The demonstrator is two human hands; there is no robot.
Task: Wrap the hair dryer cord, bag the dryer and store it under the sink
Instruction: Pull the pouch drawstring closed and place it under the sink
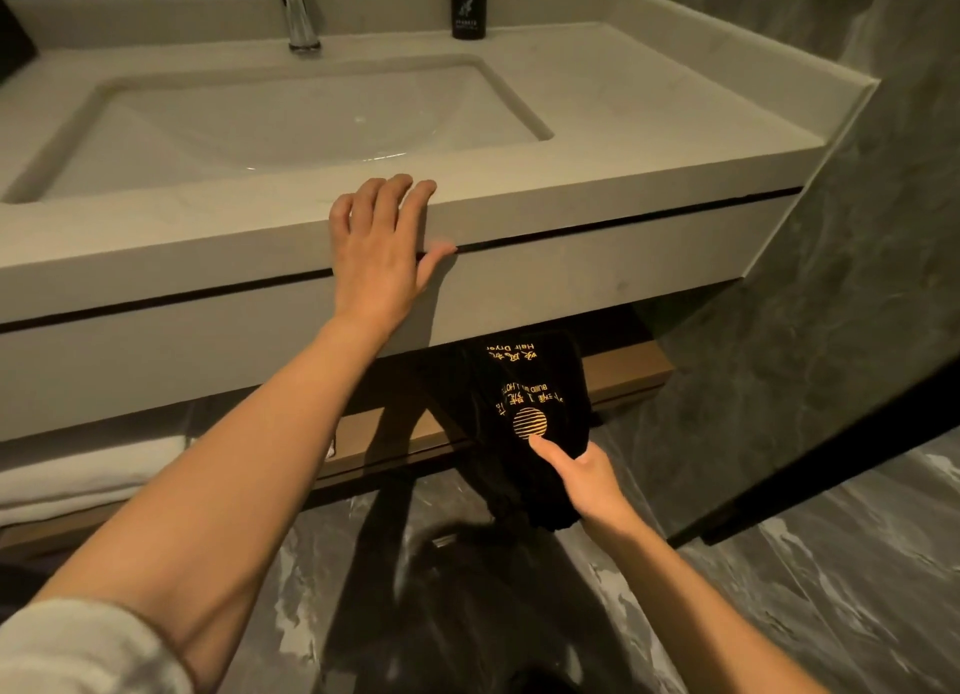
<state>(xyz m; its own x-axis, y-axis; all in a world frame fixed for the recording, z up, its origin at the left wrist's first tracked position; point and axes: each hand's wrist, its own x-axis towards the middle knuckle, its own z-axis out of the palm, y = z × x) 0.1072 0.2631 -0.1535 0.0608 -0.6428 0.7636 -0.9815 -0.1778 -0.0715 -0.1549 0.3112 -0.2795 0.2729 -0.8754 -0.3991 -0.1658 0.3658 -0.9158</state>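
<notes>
A black drawstring bag [524, 381] with gold lettering and a gold striped circle is held below the vanity's front panel, over the wooden shelf [623, 368] under the sink. My right hand [582, 480] grips the bag's gathered end, thumb lying on the gold circle. The hair dryer and its cord are hidden; I cannot tell what the bag contains. My left hand [382, 246] rests flat on the front edge of the counter [649, 100], fingers spread over the rim, holding nothing.
The sink basin [78, 158] is set into the pale counter, with a chrome tap [298, 12] and a black bottle [468, 2] behind it. Folded white towels [88, 475] lie on the shelf's left part. A grey marble wall [857, 303] stands close on the right.
</notes>
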